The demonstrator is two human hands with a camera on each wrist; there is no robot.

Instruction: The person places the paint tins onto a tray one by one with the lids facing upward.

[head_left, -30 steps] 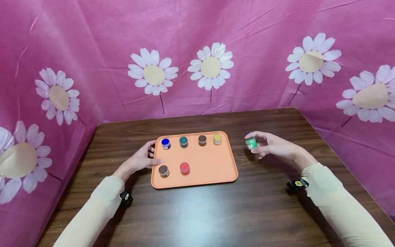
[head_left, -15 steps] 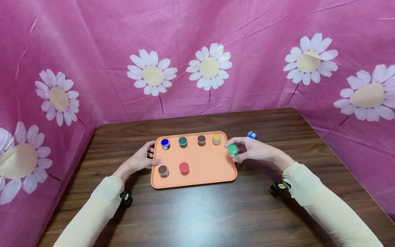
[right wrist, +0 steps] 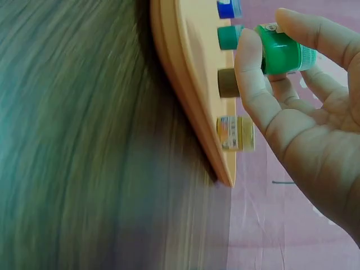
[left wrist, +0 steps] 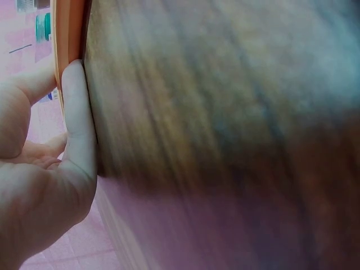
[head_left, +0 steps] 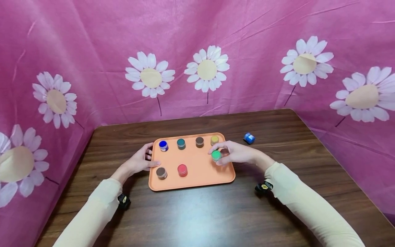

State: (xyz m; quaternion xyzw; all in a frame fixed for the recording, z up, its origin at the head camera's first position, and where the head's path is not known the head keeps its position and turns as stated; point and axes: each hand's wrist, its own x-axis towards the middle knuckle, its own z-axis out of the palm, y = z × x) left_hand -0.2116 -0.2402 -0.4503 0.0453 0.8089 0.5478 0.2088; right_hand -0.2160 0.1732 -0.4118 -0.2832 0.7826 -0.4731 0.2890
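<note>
An orange tray (head_left: 197, 161) lies on the wooden table. My left hand (head_left: 138, 160) grips its left rim, thumb on the inside and fingers outside; the left wrist view shows the hand (left wrist: 50, 146) at that rim. My right hand (head_left: 236, 152) pinches a small green-lidded paint jar (head_left: 216, 155) over the tray's right part. In the right wrist view the green jar (right wrist: 281, 50) sits between thumb and fingers, apart from the tray. Along the far side stand blue (head_left: 163, 145), dark green (head_left: 181, 143), brown (head_left: 199, 142) and yellow (head_left: 214, 140) jars.
Nearer on the tray stand a brown jar (head_left: 161, 173) and a red jar (head_left: 182, 170). To the right of the tray, a blue jar (head_left: 249, 138) lies on its side on the table (head_left: 197, 212). A pink flowered cloth (head_left: 247, 85) hangs behind.
My right hand has carried the green jar leftward from the table to over the tray, uncovering the blue jar on the table. The left hand stays on the rim.
</note>
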